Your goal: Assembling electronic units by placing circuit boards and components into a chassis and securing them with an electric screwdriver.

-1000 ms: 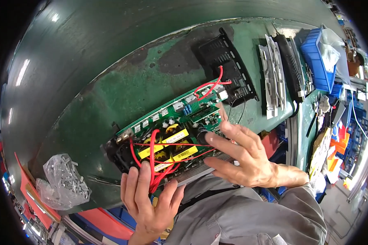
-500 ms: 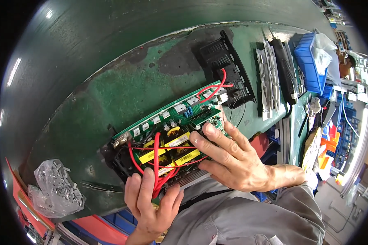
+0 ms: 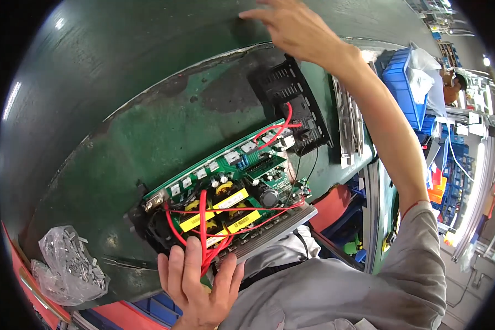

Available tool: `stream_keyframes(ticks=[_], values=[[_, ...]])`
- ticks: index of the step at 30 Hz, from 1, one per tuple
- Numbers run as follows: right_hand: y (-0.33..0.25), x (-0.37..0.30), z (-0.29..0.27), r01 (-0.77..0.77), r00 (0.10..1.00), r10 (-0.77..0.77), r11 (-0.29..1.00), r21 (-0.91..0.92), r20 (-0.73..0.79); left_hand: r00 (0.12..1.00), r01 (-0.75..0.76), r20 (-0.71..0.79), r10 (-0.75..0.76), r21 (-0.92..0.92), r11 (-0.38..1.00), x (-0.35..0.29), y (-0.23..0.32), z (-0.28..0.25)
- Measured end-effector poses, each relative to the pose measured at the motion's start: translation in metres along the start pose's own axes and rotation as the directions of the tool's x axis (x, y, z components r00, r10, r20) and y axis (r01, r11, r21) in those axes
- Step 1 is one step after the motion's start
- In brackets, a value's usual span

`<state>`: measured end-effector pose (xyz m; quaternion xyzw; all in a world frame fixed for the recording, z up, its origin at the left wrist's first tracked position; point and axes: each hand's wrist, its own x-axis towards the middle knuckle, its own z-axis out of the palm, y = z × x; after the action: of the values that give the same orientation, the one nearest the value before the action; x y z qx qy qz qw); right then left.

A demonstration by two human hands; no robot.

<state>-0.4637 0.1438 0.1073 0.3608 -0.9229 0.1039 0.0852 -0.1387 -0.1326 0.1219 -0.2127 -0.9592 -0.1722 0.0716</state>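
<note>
A green circuit board (image 3: 225, 159) lies tilted across the bench, with yellow-taped transformers (image 3: 231, 206) and a finned metal heat sink (image 3: 280, 231) along its near side. My left hand (image 3: 201, 286) rests at the near left edge, fingers stretched and apart around a bundle of thick red wires (image 3: 203, 228); it touches the wires without a visible grip. Far from the board, at the top, my right hand (image 3: 297, 30) reaches out over the dark green surface, index finger extended and nothing seen in it. A black slotted end panel (image 3: 300, 104) is joined to the board by red wires.
At left sit a clear bag of small metal parts (image 3: 71, 269) and tweezers (image 3: 129, 264). Metal bars (image 3: 346, 124) lie right of the panel, partly behind my right forearm. Beyond them stands a blue bin (image 3: 404, 85) with plastic bags. A person (image 3: 454, 88) is in the background.
My right hand has left the board's right part and swung up and away to the far side, uncovering components there. My left hand stays by the red wires.
</note>
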Motion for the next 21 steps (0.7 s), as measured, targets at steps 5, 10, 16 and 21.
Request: stream_keyframes(ticks=[5,10,16,21], values=[[0.008,-0.023,-0.021,0.147,0.989,-0.148,0.946,-0.289,0.017,0.994,-0.085,-0.067,0.088,0.040,0.996,-0.003,0.002,0.001],[-0.066,-0.094,-0.065,-0.400,0.895,0.421,0.904,0.150,-0.146,0.991,-0.134,-0.001,0.134,-0.034,0.990,0.022,0.018,-0.001],[-0.131,-0.204,-0.072,-0.070,0.995,0.091,0.923,0.378,-0.036,0.984,-0.017,0.179,0.022,-0.031,0.999,0.045,0.040,0.001],[-0.155,-0.207,-0.044,-0.107,0.994,0.096,0.921,0.374,0.047,0.984,0.037,0.175,-0.031,-0.027,0.999,0.042,0.047,0.007]])
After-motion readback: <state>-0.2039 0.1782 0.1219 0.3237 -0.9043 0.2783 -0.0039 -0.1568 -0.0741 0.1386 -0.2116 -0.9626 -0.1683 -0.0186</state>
